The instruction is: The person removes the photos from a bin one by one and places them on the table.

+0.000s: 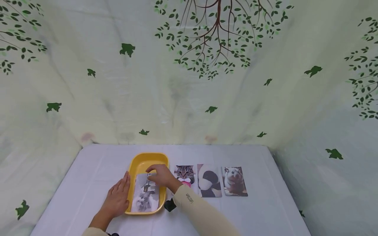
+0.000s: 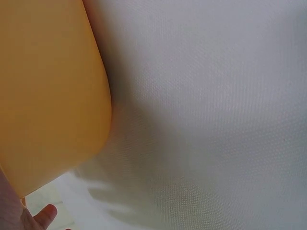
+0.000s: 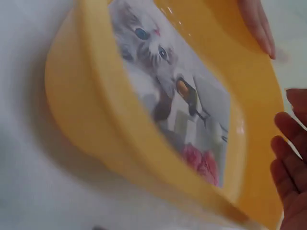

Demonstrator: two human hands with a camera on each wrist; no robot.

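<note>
A yellow tray (image 1: 147,158) with rounded corners stands on the table, and a picture card (image 1: 144,200) lies inside it. That card shows a grey kitten with blue eyes and pink flowers, seen closer in the right wrist view. Along the tray's left side rests my left hand (image 1: 117,196), its fingers straight against the wall. Over the tray reaches my right hand (image 1: 163,177), fingers loosely bent near the card's far end. In the right wrist view the fingers (image 3: 290,167) are apart from one another with nothing between them.
Right of the tray three cards lie in a row: a tabby cat card (image 1: 185,173), partly hidden by my right arm, a card with dark rounded shapes (image 1: 210,184), and a hamster card (image 1: 235,182). Behind the white-covered table (image 1: 265,209) hangs a leaf-printed curtain (image 1: 165,108).
</note>
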